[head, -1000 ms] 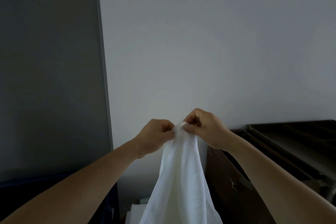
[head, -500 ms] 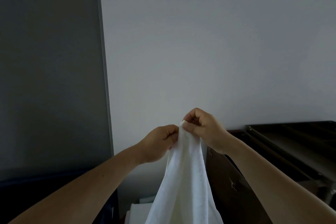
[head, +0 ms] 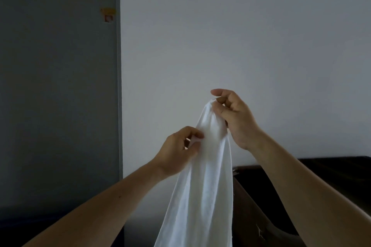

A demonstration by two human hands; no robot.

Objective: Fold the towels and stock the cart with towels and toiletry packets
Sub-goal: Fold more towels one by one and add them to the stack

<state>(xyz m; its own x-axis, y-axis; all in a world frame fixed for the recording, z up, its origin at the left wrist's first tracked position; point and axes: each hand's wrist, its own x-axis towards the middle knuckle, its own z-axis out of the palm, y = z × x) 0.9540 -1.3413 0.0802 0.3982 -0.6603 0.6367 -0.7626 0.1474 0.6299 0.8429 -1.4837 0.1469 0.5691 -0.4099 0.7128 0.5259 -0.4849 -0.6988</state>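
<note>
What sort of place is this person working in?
Probably a hotel housekeeping area, though little shows: a white towel gripped by the left hand and right hand, a dark cart at the right, a grey door at the left.

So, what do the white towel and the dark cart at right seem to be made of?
White towel: soft woven cloth, probably cotton, matte; it hangs in long limp folds. Dark cart: perhaps brown wood or laminate, smooth side panel; too dim to be sure.

Bare forearms [head: 112,202], bare hands [head: 236,120]
</note>
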